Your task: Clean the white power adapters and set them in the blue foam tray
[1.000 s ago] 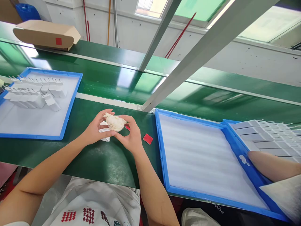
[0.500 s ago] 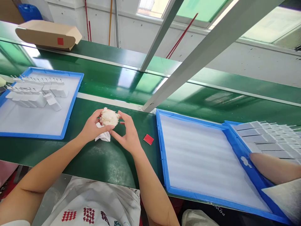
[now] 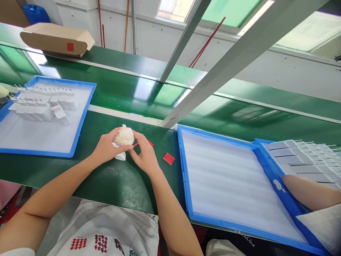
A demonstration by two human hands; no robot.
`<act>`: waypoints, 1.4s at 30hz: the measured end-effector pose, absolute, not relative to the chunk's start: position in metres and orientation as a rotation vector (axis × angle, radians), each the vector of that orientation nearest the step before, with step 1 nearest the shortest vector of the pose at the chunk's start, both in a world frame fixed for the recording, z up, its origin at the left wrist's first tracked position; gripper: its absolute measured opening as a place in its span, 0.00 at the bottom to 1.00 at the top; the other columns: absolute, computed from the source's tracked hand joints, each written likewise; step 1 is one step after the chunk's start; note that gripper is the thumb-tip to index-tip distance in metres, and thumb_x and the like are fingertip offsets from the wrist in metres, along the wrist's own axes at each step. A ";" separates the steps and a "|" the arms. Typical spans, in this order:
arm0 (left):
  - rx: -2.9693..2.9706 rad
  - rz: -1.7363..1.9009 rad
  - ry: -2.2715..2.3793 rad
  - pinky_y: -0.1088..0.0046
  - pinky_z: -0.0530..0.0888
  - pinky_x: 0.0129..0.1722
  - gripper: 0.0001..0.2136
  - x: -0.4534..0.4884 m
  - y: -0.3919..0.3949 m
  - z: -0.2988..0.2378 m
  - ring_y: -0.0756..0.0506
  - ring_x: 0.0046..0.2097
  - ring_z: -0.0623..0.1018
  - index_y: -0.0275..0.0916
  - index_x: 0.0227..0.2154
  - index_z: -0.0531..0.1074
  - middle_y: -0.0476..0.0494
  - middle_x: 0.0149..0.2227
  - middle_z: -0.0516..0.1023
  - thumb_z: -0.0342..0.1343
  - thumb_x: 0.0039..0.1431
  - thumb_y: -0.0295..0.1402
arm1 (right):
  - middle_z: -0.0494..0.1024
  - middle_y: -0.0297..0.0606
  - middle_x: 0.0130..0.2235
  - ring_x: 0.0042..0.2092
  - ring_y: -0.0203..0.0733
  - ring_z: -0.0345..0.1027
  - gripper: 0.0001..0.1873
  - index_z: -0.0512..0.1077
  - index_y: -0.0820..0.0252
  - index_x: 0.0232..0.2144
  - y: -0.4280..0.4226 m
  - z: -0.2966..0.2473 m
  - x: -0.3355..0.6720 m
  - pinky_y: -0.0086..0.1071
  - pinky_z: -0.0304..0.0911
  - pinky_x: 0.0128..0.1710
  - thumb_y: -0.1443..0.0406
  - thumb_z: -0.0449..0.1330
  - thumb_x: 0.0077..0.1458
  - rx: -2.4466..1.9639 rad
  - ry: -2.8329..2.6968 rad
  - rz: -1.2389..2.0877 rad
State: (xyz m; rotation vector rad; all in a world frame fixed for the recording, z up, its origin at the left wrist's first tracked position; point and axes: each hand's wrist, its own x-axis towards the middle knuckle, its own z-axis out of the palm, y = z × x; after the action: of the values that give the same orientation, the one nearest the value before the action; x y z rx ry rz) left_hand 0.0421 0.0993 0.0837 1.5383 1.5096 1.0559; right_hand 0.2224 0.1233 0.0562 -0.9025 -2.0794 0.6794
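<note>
Between my two hands is a pale cream, lumpy ball (image 3: 125, 136) with a ragged surface; its exact kind does not show. My left hand (image 3: 106, 146) curls around its left side, with the thumb across the front. From the right, the fingers and thumb of my right hand (image 3: 145, 153) close against it. Below the ball, a crumpled white piece (image 3: 121, 156) pokes out beside my left hand. A red piece (image 3: 150, 143) shows partly behind my right fingers. To the right of that hand, a small red square (image 3: 168, 158) lies flat on the green table (image 3: 125, 188).
At left, a blue-rimmed tray (image 3: 77, 137) carries several white blocks (image 3: 44, 111) with thin pins. A second blue-rimmed tray (image 3: 183, 177) stands at right, beside another with white blocks (image 3: 290, 156) and a co-worker's arm (image 3: 314, 192). A slanted metal post (image 3: 205, 81) rises behind my hands.
The ball has been turned and tilted a little between my hands. My right fingers have closed in on it, and the red piece behind them now shows more.
</note>
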 end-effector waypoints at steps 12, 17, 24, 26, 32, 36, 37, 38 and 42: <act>1.508 1.089 1.581 0.74 0.69 0.27 0.28 0.041 0.100 0.084 0.48 0.28 0.72 0.39 0.49 0.78 0.49 0.30 0.79 0.66 0.49 0.53 | 0.72 0.47 0.58 0.45 0.44 0.74 0.32 0.58 0.53 0.64 0.125 0.050 0.222 0.42 0.75 0.46 0.74 0.50 0.59 -0.891 -2.129 0.598; 1.449 1.098 1.495 0.75 0.68 0.27 0.27 0.036 0.105 0.078 0.48 0.29 0.72 0.38 0.43 0.78 0.47 0.31 0.78 0.64 0.52 0.56 | 0.74 0.46 0.54 0.49 0.46 0.73 0.28 0.61 0.55 0.61 0.125 0.051 0.222 0.42 0.74 0.46 0.74 0.49 0.60 -0.896 -2.134 0.556; 0.956 1.196 1.121 0.67 0.80 0.36 0.30 0.040 0.113 0.073 0.42 0.40 0.81 0.35 0.46 0.73 0.39 0.41 0.80 0.59 0.55 0.59 | 0.75 0.45 0.52 0.49 0.47 0.73 0.30 0.63 0.55 0.61 0.126 0.049 0.220 0.42 0.74 0.47 0.76 0.48 0.58 -0.916 -2.152 0.472; 0.830 1.207 1.085 0.66 0.81 0.36 0.30 0.040 0.114 0.075 0.42 0.37 0.83 0.36 0.48 0.71 0.39 0.40 0.81 0.60 0.56 0.58 | 0.75 0.45 0.53 0.49 0.47 0.73 0.30 0.64 0.54 0.61 0.126 0.049 0.221 0.42 0.74 0.48 0.76 0.47 0.59 -0.921 -2.154 0.464; 0.687 1.202 1.000 0.71 0.82 0.33 0.28 0.035 0.118 0.074 0.45 0.31 0.83 0.35 0.50 0.71 0.39 0.38 0.83 0.60 0.59 0.54 | 0.73 0.46 0.54 0.49 0.46 0.73 0.31 0.62 0.53 0.63 0.125 0.050 0.221 0.41 0.75 0.47 0.75 0.47 0.60 -0.941 -2.160 0.449; 0.679 1.189 0.998 0.72 0.81 0.31 0.25 0.034 0.119 0.074 0.45 0.32 0.83 0.35 0.49 0.72 0.39 0.38 0.83 0.63 0.58 0.50 | 0.74 0.44 0.54 0.47 0.46 0.74 0.32 0.63 0.52 0.62 0.124 0.050 0.220 0.39 0.75 0.45 0.76 0.48 0.57 -0.973 -2.161 0.418; 0.672 1.185 1.004 0.72 0.81 0.31 0.24 0.034 0.119 0.074 0.44 0.33 0.84 0.35 0.48 0.73 0.38 0.38 0.82 0.63 0.58 0.49 | 0.74 0.44 0.54 0.47 0.45 0.74 0.32 0.63 0.52 0.62 0.123 0.050 0.220 0.38 0.75 0.44 0.76 0.48 0.57 -0.979 -2.164 0.408; 0.664 1.183 1.008 0.72 0.81 0.31 0.23 0.035 0.119 0.074 0.44 0.34 0.84 0.35 0.47 0.73 0.38 0.38 0.82 0.63 0.59 0.48 | 0.74 0.43 0.54 0.47 0.45 0.74 0.32 0.64 0.53 0.61 0.123 0.050 0.219 0.38 0.75 0.44 0.76 0.49 0.56 -0.982 -2.167 0.399; 0.630 1.178 1.007 0.73 0.80 0.31 0.19 0.035 0.121 0.072 0.44 0.35 0.84 0.34 0.44 0.75 0.39 0.38 0.82 0.61 0.61 0.45 | 0.75 0.43 0.53 0.46 0.45 0.75 0.32 0.65 0.53 0.60 0.123 0.051 0.218 0.37 0.75 0.43 0.77 0.49 0.55 -0.978 -2.182 0.378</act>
State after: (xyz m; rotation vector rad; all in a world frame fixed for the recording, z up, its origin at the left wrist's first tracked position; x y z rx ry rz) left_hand 0.0345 0.1207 0.0722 0.6297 1.0067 1.1784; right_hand 0.2182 0.1228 0.0505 -0.9781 -2.1818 0.3778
